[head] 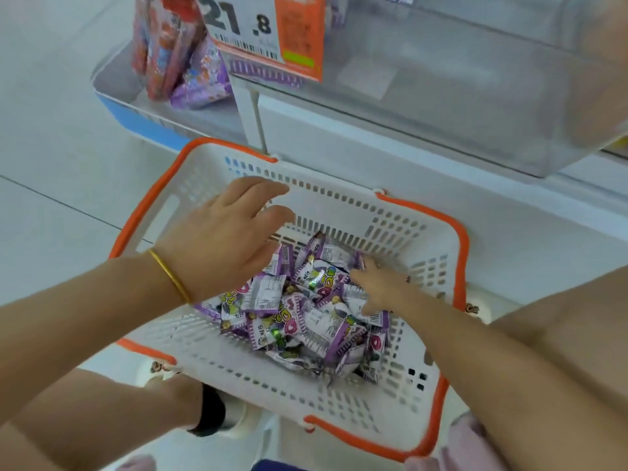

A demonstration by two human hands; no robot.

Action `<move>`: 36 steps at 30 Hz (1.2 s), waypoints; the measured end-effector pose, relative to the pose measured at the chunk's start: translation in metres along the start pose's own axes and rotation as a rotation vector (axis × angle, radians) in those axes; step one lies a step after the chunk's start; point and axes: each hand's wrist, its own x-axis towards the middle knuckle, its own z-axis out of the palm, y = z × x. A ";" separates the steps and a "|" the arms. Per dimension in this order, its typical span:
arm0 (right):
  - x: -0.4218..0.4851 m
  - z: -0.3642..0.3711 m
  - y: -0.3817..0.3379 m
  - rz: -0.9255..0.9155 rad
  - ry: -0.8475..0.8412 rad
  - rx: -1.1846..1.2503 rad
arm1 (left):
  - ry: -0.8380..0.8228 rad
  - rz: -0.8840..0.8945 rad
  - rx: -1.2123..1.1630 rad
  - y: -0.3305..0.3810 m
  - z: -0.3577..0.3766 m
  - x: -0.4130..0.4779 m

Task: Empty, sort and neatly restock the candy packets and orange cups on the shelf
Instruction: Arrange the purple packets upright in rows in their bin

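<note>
A white basket [390, 229] with orange handles sits on the floor in front of the shelf. Inside lies a heap of purple-and-white candy packets [299, 314]. My left hand [224, 232], a gold bangle on its wrist, hovers over the basket's left side with fingers stretched out and holds nothing. My right hand [377, 283] reaches down into the heap, fingers lying on the packets; I cannot see whether it grips one. No orange cups are in view.
A clear shelf bin [458, 107] stands above the basket, with a price tag [265, 32] reading 21.8 on its front. Red and purple packets [176, 52] stand in the bin to the left. My knees and feet are below the basket.
</note>
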 end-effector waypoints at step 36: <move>-0.174 -0.144 -0.094 -0.237 0.363 1.174 | -0.138 -1.069 -1.945 0.054 0.005 -0.005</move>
